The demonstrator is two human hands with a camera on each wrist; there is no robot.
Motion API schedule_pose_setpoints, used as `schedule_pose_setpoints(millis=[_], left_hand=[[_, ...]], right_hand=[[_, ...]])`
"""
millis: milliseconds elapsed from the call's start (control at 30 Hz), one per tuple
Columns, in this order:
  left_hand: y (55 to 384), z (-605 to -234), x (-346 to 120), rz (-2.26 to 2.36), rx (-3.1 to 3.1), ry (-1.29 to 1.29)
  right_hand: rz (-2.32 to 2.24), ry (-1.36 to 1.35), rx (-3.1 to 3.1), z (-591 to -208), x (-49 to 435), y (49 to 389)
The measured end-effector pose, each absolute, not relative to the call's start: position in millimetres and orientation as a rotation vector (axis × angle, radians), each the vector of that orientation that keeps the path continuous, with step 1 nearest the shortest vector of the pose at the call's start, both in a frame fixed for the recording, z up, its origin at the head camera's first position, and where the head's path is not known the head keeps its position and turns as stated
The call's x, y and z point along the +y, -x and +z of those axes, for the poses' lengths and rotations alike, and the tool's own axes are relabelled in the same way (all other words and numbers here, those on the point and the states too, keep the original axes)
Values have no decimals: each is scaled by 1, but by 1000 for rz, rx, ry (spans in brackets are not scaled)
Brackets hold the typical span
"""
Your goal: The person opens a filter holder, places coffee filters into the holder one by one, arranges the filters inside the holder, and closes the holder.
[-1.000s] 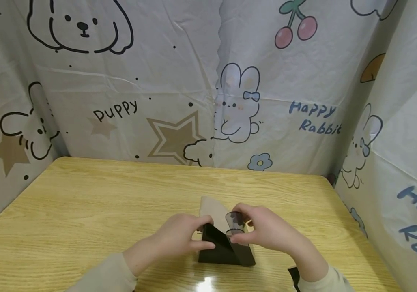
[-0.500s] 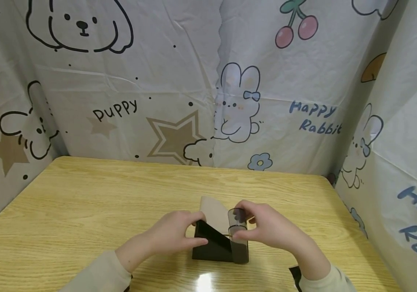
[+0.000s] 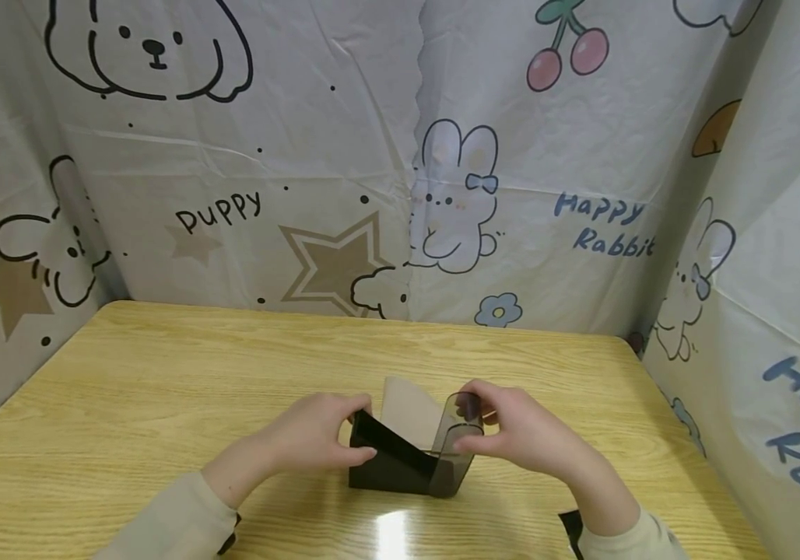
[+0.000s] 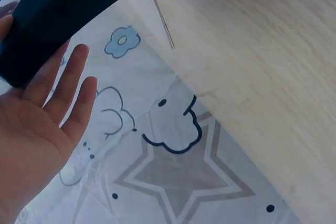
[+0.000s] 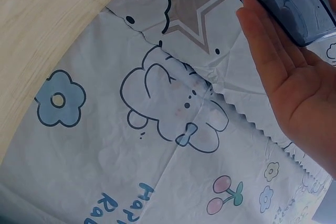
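Note:
A black box-like holder with a sloping top edge [image 3: 389, 459] stands near the middle of the wooden table. A smoky see-through cover [image 3: 447, 460] with a rounded top leans rightward at its right end. My left hand [image 3: 316, 432] grips the holder's left end, fingers behind and thumb in front. Between fingers and thumb, my right hand [image 3: 515, 428] holds the cover's upper part. In the left wrist view, the dark curved piece [image 4: 68, 17] lies across the hand. The bluish clear cover [image 5: 294, 3] rests against the fingers in the right wrist view. The holder's inside is mostly hidden.
Just behind the holder, a beige tapered sheet [image 3: 410, 416] stands up. The wooden table [image 3: 197, 373] is enclosed at the back and sides by white printed cloth [image 3: 330, 140]. Something small and black [image 3: 571, 529] shows beside the right sleeve.
My left hand has moved left and slightly up with the black holder. My right hand has shifted a little right and up, and the clear cover now slants to the right.

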State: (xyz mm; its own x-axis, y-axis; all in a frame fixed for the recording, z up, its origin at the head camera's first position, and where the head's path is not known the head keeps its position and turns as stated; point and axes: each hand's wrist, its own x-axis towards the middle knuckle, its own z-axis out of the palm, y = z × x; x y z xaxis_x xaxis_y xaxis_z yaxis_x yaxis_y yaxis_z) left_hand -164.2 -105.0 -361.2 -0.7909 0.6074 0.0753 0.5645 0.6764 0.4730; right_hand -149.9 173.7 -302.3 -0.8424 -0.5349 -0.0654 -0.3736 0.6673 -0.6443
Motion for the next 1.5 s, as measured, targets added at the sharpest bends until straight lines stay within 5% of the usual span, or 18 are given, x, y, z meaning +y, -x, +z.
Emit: schedule_pose_setpoints(millis=[1500], left_hand=[[185, -331, -109, 386, 2839, -788]], right_hand=[[-1012, 455, 2666, -339, 220, 171]])
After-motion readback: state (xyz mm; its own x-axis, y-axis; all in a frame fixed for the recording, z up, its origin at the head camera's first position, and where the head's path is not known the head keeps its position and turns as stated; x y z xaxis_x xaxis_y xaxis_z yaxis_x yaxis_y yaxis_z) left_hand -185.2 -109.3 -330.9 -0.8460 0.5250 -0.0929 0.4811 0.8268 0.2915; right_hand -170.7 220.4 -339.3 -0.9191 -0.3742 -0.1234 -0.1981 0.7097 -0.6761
